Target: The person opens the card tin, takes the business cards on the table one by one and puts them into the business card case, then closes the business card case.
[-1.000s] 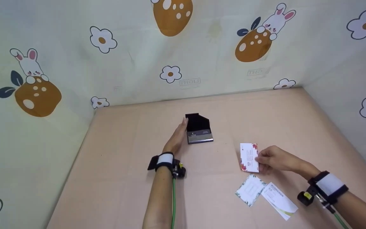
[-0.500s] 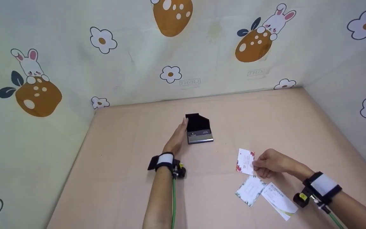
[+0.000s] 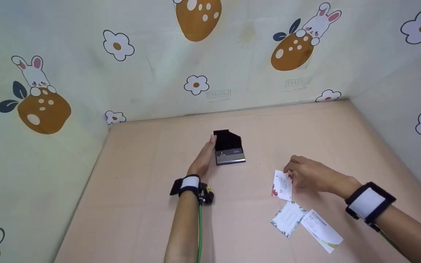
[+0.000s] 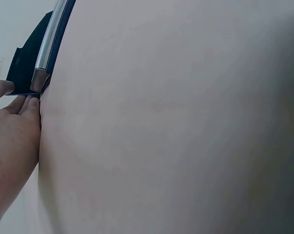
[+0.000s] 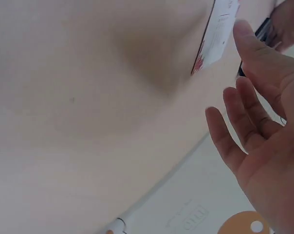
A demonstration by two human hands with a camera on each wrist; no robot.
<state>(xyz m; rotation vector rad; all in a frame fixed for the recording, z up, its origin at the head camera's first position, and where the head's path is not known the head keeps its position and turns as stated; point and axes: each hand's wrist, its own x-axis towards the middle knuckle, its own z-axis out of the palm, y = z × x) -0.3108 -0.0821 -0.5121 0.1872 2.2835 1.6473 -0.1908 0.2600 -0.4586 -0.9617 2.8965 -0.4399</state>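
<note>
In the head view an open business card case with a black lid and silver front edge lies on the table. My left hand grips its left side; the left wrist view shows the thumb at the lid and the fingers by the lower edge. To the right lies a white business card with red flowers at its corners. My right hand hovers at this card's right edge and hides part of it. In the right wrist view its fingers are spread and relaxed, with the thumb close to the card.
Nearer the front lie a card with a green leaf border and a white card with a green stripe, their corners close together. The pinkish table ends at a patterned cloth wall behind and at the sides.
The right hand brought the red-flowered card down and toward the front, then let it go. Now the hand has turned and shifted slightly away from the front. The left hand and case stayed put.
</note>
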